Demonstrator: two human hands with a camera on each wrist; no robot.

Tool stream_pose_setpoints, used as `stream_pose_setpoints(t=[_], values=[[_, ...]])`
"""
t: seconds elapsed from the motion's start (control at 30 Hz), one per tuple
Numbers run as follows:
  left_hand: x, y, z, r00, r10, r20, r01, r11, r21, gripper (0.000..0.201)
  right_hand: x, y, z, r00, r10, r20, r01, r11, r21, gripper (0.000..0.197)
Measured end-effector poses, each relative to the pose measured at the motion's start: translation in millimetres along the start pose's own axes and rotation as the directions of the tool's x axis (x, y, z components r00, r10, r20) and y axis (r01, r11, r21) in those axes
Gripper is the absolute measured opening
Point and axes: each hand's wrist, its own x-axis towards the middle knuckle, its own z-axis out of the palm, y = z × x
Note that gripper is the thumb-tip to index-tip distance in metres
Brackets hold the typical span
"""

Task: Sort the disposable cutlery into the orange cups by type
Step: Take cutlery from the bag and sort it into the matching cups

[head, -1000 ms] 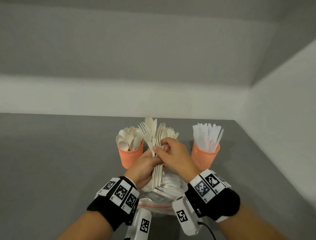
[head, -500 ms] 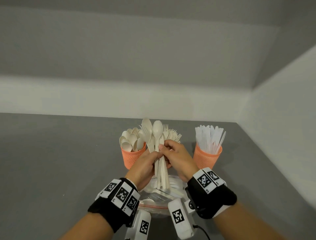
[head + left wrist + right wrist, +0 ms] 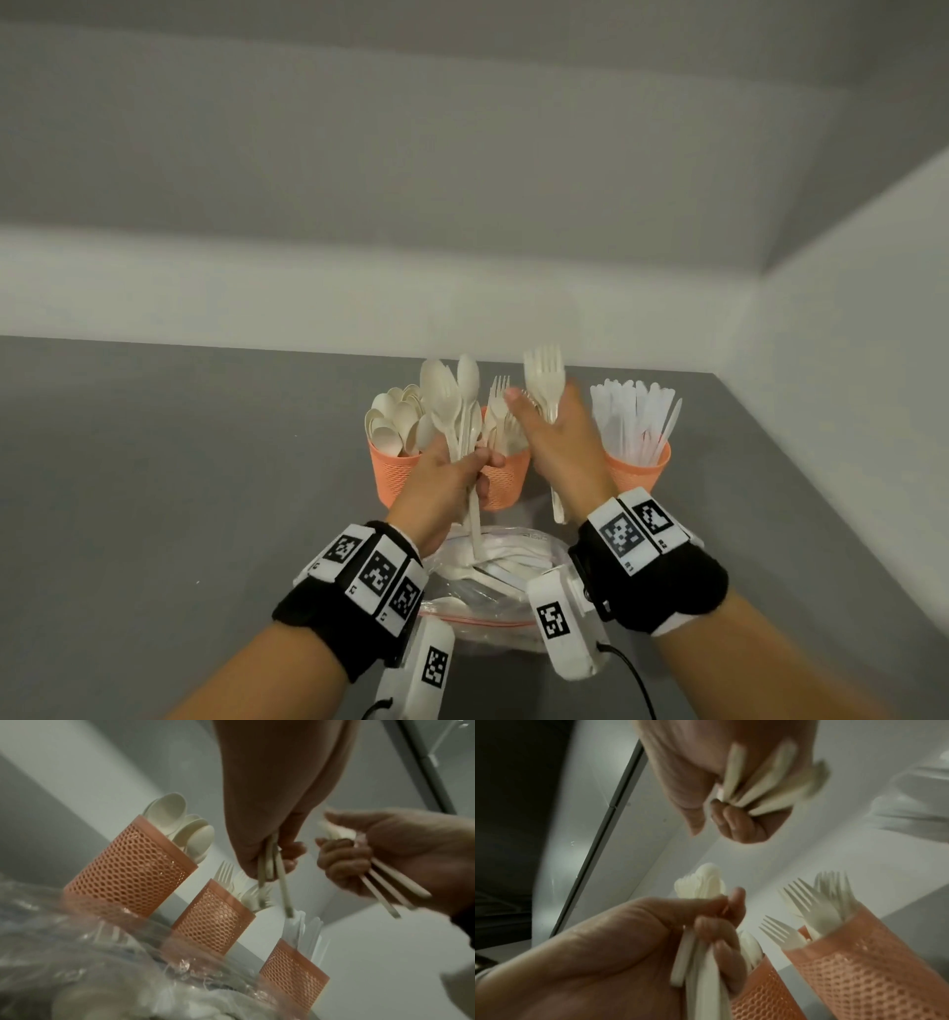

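Three orange mesh cups stand in a row: the spoon cup (image 3: 393,475) on the left, the fork cup (image 3: 506,480) in the middle, the knife cup (image 3: 637,470) on the right. My left hand (image 3: 452,475) grips a bundle of cream spoons (image 3: 454,406) by the handles, just in front of the spoon and fork cups. My right hand (image 3: 562,442) grips several forks (image 3: 544,377), upright, between the fork and knife cups. In the left wrist view the left hand (image 3: 270,860) and the right hand (image 3: 347,860) are apart. The right wrist view is blurred.
A clear zip bag (image 3: 493,570) with more loose cutlery lies on the grey table (image 3: 179,488) just in front of the cups, under my wrists. White walls close the table at the back and on the right.
The single bundle held by both hands has split: my right hand has drawn the forks out and moved right and up, while the left keeps the spoons.
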Motion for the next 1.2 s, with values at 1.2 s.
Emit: stream_pose_setpoints(t=[1.2], values=[[11.9, 1.4, -17.4, 0.988, 0.022, -0.154, -0.048, 0.985, -0.167, 0.014, 14.1, 0.1, 24.6, 0.978, 0.028, 0.206, -0.094, 0.944, 0.317, 0.017]])
